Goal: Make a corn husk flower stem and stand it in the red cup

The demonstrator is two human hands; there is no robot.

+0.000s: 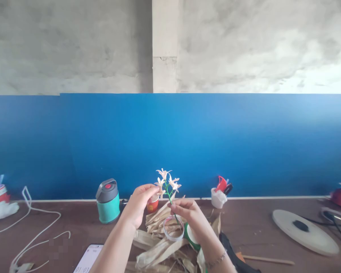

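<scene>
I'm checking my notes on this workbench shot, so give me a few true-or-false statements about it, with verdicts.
1. The right hand wears a bracelet at its wrist. True.
2. The flower sprig has blue petals. False: its petals are pale, on a green stem.
3. Dried corn husks lie heaped on the table below the hands. True.
4. The teal flask stands to the right of the hands. False: it stands to their left, by the blue wall.
5. A phone lies at the near edge of the view, left of the husks. True.
</scene>
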